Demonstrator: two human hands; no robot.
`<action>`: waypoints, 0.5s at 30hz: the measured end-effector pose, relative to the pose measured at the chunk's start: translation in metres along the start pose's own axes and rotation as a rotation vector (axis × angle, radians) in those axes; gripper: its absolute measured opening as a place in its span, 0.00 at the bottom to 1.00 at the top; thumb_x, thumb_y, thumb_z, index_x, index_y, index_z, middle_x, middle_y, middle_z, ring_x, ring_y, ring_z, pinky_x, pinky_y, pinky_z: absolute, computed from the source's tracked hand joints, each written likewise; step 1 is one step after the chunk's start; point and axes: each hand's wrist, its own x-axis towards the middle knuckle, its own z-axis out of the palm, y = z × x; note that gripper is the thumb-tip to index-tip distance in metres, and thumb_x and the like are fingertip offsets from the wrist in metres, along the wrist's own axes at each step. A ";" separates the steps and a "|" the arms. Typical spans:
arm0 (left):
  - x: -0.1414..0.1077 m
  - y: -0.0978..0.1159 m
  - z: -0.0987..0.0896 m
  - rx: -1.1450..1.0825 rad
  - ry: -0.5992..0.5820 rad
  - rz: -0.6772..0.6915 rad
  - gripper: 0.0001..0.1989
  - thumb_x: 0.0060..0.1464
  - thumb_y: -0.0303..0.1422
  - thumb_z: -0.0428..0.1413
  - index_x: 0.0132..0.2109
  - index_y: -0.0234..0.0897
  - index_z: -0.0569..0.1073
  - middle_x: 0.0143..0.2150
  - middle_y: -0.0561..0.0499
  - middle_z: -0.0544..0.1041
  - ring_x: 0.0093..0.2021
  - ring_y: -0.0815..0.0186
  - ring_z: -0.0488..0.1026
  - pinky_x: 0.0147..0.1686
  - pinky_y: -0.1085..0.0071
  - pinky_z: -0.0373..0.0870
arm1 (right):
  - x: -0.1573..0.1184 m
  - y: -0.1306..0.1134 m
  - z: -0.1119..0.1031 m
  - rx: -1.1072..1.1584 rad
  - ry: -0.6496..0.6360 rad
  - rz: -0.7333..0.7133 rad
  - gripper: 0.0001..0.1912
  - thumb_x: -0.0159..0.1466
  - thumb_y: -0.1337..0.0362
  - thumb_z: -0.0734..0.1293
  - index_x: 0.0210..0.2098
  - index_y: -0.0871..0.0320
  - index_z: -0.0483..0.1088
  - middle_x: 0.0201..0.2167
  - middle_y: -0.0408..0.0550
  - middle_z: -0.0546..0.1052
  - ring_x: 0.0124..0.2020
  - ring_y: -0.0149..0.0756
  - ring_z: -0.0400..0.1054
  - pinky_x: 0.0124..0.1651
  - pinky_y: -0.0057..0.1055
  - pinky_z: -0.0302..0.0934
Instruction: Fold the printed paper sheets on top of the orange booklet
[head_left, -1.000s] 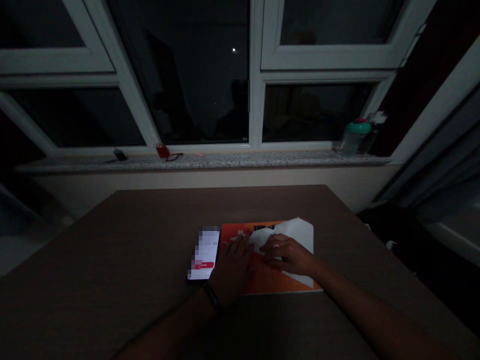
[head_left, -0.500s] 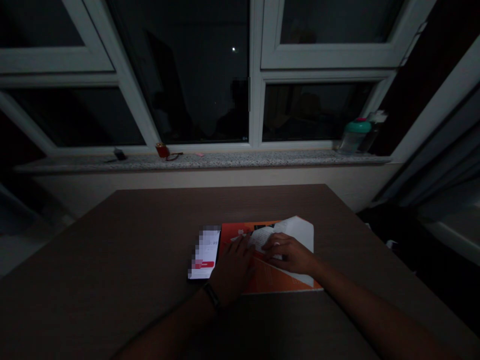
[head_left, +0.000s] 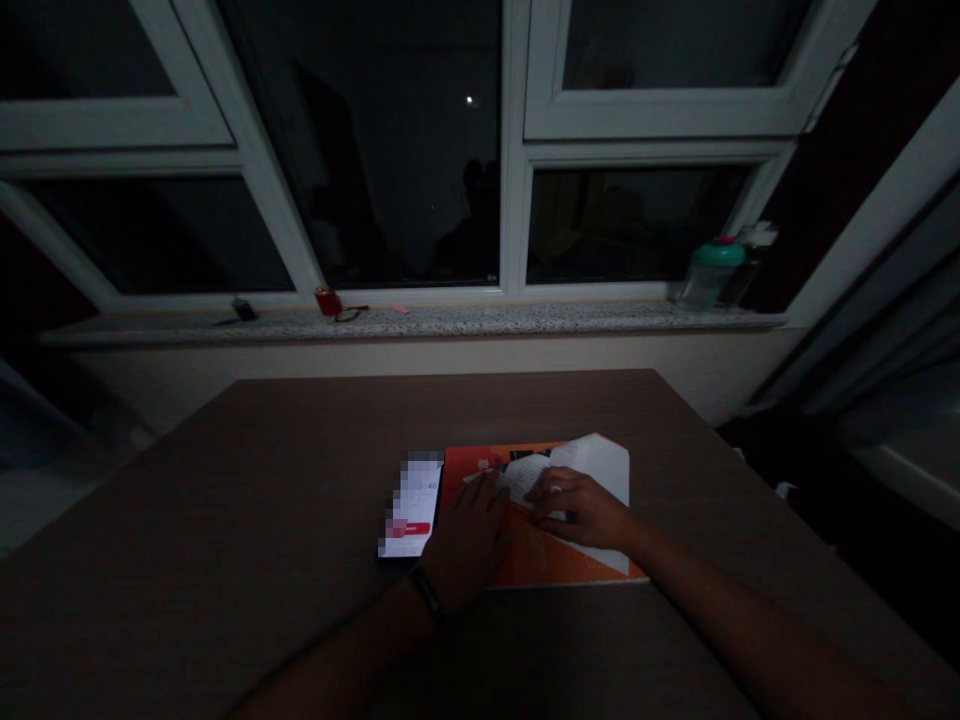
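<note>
A book with a red and orange cover (head_left: 536, 565) lies on the table. Over its right part is a white sheet of paper (head_left: 606, 468), folded at an angle, with print on the piece near my fingers. My left hand (head_left: 466, 535), a dark band at its wrist, rests flat on the book and the paper's left end, fingers stretched out. My right hand (head_left: 581, 508) is on the sheet with bent fingers closed at the folded part; its fingertips are partly hidden. Left of the book, touching or nearly so, lies a phone (head_left: 416, 505) with a lit screen.
The brown table (head_left: 315, 450) reaches toward a stone windowsill (head_left: 480, 318). On the sill stand a teal-lidded bottle (head_left: 712, 270), a small red jar (head_left: 328, 301) and a small dark bottle (head_left: 243, 309). The room is dim.
Both hands, the sheet and the book keep almost the same places. The whole view has shifted slightly, and the digits on the phone screen differ.
</note>
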 end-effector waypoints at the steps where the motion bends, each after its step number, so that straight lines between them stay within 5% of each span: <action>1: 0.000 0.000 0.000 -0.002 0.003 -0.006 0.25 0.59 0.32 0.56 0.62 0.35 0.61 0.67 0.39 0.58 0.67 0.51 0.55 0.62 0.53 0.57 | 0.000 0.000 0.000 -0.001 -0.001 0.002 0.06 0.65 0.63 0.67 0.39 0.54 0.77 0.41 0.50 0.77 0.45 0.37 0.70 0.49 0.37 0.62; 15: -0.002 0.002 -0.002 -0.067 -0.029 0.064 0.23 0.61 0.34 0.55 0.62 0.37 0.62 0.68 0.41 0.58 0.68 0.53 0.54 0.64 0.53 0.56 | -0.009 -0.009 -0.007 -0.002 -0.015 0.051 0.05 0.65 0.64 0.67 0.38 0.54 0.76 0.40 0.49 0.77 0.45 0.38 0.70 0.48 0.36 0.62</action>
